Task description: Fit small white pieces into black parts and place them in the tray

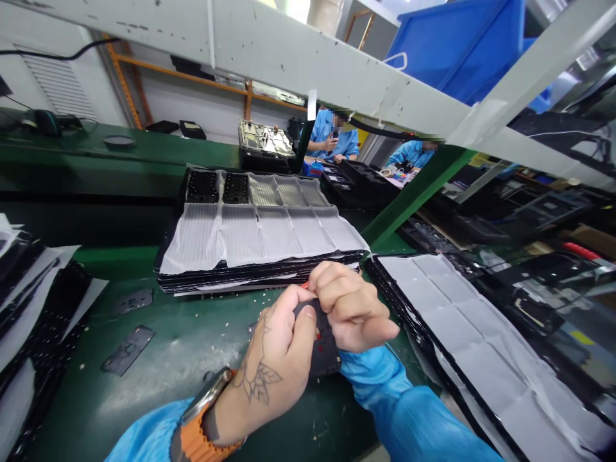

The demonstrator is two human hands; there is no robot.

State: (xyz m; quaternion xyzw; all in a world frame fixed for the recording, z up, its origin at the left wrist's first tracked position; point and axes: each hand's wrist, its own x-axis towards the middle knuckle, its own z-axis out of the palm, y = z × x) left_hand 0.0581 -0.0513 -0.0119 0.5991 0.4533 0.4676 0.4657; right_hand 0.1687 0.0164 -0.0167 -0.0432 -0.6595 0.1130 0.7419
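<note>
My left hand (283, 346) is closed round a flat black plastic part (327, 350) with cutouts, its thumb lying on the face. A small red spot shows on the part near the thumb. My right hand (353, 305) is curled at the part's upper edge, its fingertips meeting those of the left. A sliver of something red (304, 285) sticks out between the hands; what the right fingers pinch is hidden. Two similar thin dark parts lie on the green table to the left, one nearer (129, 350) and one farther (135, 301).
A stack of black trays (264, 237) with white liners stands ahead, and another lined stack (462, 308) is at the right. More trays and sheets (38, 321) pile up at the left. A green post (418, 192) rises behind. Two people in blue sit beyond.
</note>
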